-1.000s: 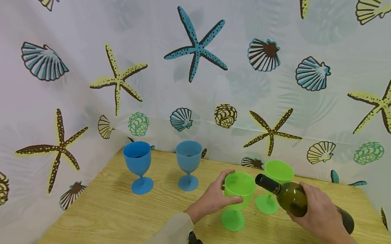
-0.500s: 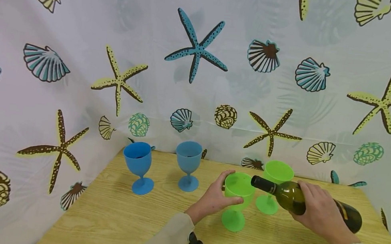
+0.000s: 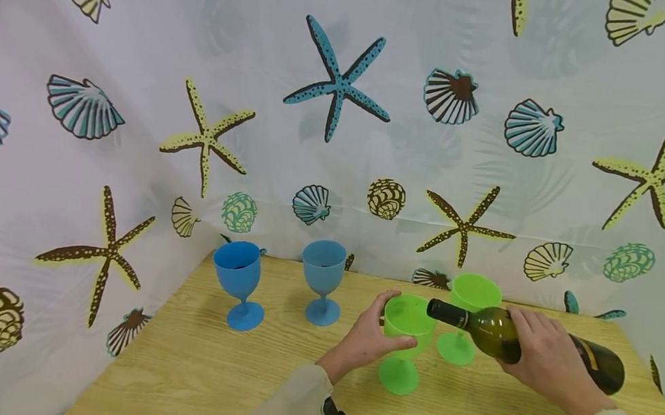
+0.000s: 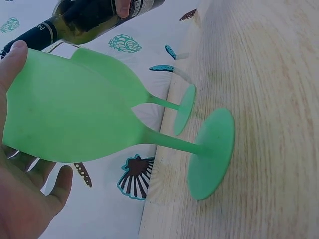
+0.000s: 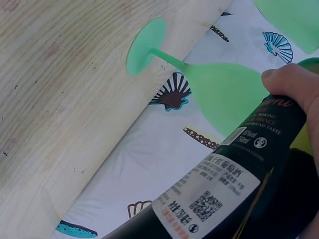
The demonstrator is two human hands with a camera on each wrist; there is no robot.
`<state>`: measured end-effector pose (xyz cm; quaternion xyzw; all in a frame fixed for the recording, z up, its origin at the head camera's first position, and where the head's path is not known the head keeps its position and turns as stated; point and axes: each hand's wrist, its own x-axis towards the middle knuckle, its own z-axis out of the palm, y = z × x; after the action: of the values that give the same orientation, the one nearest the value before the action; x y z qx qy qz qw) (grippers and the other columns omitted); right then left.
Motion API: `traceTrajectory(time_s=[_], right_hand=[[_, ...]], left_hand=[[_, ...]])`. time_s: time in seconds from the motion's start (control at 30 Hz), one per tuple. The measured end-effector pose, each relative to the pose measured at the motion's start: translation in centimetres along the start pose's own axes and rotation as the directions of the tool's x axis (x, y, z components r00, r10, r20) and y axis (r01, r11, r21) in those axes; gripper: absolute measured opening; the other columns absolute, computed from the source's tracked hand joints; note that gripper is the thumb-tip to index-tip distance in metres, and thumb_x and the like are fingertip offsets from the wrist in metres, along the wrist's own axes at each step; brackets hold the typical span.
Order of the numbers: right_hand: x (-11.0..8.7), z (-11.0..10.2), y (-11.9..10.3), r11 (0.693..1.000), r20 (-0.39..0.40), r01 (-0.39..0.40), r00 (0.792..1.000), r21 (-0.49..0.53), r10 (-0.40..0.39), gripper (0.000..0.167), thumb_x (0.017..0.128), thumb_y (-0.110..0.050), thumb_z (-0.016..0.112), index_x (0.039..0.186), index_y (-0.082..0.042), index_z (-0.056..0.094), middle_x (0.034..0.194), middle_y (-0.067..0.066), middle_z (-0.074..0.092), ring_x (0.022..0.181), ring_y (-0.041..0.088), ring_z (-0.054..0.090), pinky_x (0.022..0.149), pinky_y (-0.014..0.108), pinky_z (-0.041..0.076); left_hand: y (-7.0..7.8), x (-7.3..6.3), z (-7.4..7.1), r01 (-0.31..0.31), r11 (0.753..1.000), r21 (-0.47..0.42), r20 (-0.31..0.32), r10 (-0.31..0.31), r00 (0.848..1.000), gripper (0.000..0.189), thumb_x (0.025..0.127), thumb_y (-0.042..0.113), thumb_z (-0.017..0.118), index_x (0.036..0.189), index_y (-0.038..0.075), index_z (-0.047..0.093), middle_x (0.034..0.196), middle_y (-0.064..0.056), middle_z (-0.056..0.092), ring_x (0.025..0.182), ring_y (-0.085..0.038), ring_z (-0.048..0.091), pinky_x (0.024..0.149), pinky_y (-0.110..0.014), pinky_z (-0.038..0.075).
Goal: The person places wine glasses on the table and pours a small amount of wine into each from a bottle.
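Observation:
My left hand grips the bowl of the nearer green goblet, thumb in front and fingers behind. In the left wrist view this goblet has its foot on the tabletop. The dark green wine bottle is held in my right hand, fingers wrapped round its body. It lies nearly level, with its mouth at the goblet's right rim. No liquid is visible coming out. A white label with a QR code shows on the bottle in the right wrist view.
A second green goblet stands behind the bottle neck. At the back left are a dark blue goblet and a lighter blue goblet. The wooden table ends against a curtain printed with seashells and starfish.
The bottle's mouth has shifted slightly left to the goblet's rim, while its base has swung out to the right. My left hand and the goblet have stayed in place.

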<state>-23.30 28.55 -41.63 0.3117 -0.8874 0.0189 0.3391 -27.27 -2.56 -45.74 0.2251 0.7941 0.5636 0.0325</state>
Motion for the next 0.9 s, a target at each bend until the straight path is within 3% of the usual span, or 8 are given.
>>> traceTrajectory(time_s=[0.2,0.5,0.9], right_hand=[[0.15,-0.23,0.24,0.999,-0.002,0.018,1.0,-0.029,-0.018,0.088,0.046,-0.026,0.092,0.116,0.009,0.053,0.102,0.022,0.059,0.089,0.038,0.059,0.071,0.053,0.049],[0.34,-0.43,0.78,0.996,0.014,0.049,0.999,-0.069,-0.048,0.092,0.042,-0.027,0.093,0.116,0.01,0.054,0.104,0.024,0.06,0.091,0.04,0.059,0.076,0.055,0.047],[0.8,-0.91,0.86,0.99,0.034,0.092,0.995,-0.102,-0.089,0.095,0.04,-0.031,0.094,0.117,0.007,0.053,0.104,0.021,0.06,0.088,0.039,0.059,0.072,0.054,0.048]], left_hand=[[0.06,0.01,0.08,0.007,1.0,-0.001,-0.002,-0.007,1.0,0.083,0.081,0.033,0.076,0.147,0.02,0.027,0.132,-0.005,0.047,0.113,-0.022,0.052,0.089,-0.039,0.046],[0.08,0.09,0.15,0.008,1.0,0.007,-0.009,-0.008,1.0,0.084,0.081,0.035,0.076,0.147,0.018,0.027,0.131,-0.005,0.048,0.113,-0.023,0.051,0.089,-0.04,0.045],[0.16,0.03,0.16,0.014,1.0,-0.001,-0.009,-0.014,1.0,0.083,0.081,0.035,0.076,0.147,0.021,0.027,0.131,-0.004,0.048,0.114,-0.021,0.051,0.09,-0.039,0.045]])
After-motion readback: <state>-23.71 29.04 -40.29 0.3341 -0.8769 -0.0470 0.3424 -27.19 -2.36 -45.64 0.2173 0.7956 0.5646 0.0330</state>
